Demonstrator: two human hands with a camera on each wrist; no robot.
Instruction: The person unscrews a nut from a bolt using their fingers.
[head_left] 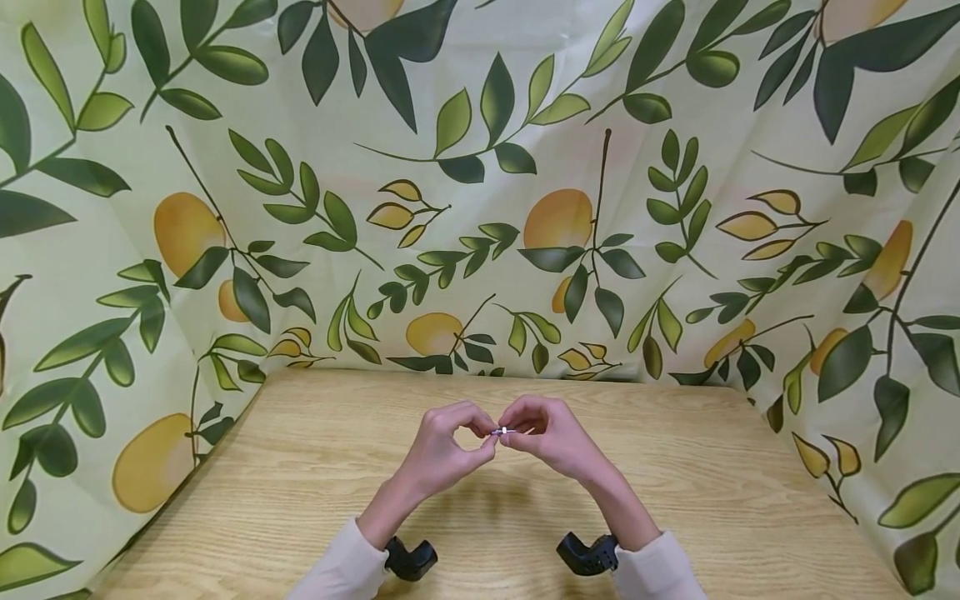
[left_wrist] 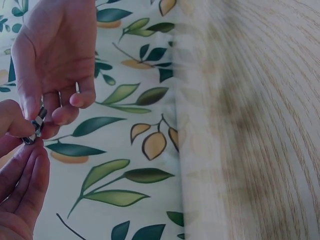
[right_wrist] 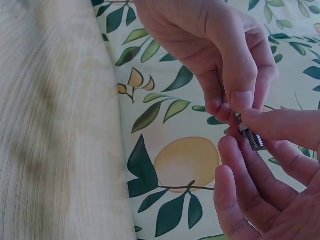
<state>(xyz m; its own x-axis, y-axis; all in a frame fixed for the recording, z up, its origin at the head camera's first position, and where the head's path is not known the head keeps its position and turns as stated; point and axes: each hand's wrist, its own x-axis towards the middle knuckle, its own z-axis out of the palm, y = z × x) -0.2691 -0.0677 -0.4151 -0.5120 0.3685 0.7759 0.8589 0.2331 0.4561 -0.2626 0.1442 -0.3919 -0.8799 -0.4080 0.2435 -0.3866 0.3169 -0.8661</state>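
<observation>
A small, silvery threaded bolt (head_left: 504,431) lies roughly level between my two hands, above the wooden table. My left hand (head_left: 442,443) pinches one end of it between thumb and fingertips. From the other side my right hand (head_left: 555,437) pinches it too, thumb opposite the fingers. In the right wrist view the bolt's ribbed thread (right_wrist: 255,140) sticks out below the right thumb, and fingertips cover the rest. The left wrist view shows dark and bright metal parts of the bolt (left_wrist: 35,128) between the fingertips of both hands.
Light wood grain covers the table (head_left: 322,492) under my forearms. A cloth printed with leaves and orange fruit (head_left: 480,192) hangs behind it and along both sides. Each wrist wears a black camera mount, one on the left (head_left: 410,558) and one on the right (head_left: 587,554).
</observation>
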